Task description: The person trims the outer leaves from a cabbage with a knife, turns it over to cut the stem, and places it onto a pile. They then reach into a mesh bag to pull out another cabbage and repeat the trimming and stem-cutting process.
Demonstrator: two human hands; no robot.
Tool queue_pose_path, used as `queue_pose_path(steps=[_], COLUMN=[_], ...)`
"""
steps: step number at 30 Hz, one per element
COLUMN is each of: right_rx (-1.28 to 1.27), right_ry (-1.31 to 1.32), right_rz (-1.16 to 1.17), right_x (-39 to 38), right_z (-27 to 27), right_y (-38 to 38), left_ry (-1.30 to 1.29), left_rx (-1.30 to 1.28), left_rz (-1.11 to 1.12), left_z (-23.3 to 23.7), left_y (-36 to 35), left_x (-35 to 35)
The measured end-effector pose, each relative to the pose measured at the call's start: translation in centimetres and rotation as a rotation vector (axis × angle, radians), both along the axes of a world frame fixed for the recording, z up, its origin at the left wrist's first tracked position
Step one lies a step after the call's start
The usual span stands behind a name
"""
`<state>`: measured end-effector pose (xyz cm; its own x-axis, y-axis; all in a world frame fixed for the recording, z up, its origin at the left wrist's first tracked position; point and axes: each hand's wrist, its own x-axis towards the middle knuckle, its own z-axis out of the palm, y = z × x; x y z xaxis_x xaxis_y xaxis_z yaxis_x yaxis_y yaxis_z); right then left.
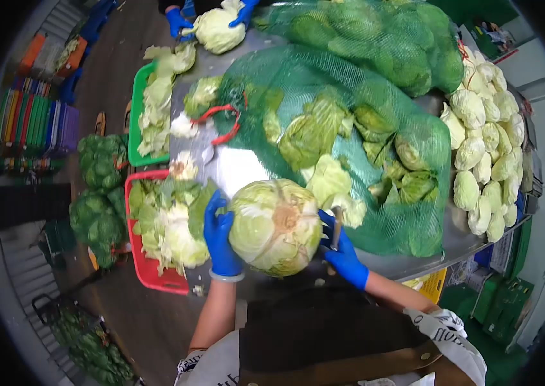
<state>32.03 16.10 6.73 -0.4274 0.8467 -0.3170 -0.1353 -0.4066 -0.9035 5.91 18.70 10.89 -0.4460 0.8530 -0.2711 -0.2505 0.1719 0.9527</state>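
Note:
A large pale green cabbage [276, 226] rests stem end up at the near edge of a metal table [237, 168]. My left hand [220, 239], in a blue glove, grips its left side. My right hand [342, 252], also in a blue glove, presses against its right side and holds a knife [336, 226] with the blade pointing up beside the cabbage.
Green net sacks of cabbages [350, 138] cover the table. Trimmed cabbages [488, 164] are piled at the right. A red crate [150, 270] and a green crate [137, 128] hold loose leaves at the left. Another person's blue-gloved hands [176, 22] hold a cabbage [216, 29] at the far end.

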Motion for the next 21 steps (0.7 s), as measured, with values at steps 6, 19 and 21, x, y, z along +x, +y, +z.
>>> queue_pose_path(steps=[6, 19, 21], right_rx=[-0.119, 0.572, 0.687], right_ry=[0.032, -0.797, -0.622], right_rz=[0.407, 0.293, 0.239], right_x=[-5.9, -2.2, -2.1], right_z=[-8.4, -0.6, 0.1], right_y=[-0.7, -5.0, -6.0], left_ry=[0.405, 1.013, 0.984], left_rx=[-0.147, -0.088, -0.121], left_rz=[0.110, -0.350, -0.357], left_z=[-0.2, -2.0, -1.6], left_y=[-10.6, -12.5, -13.2], left_x=[-2.4, 0.1, 0.7])
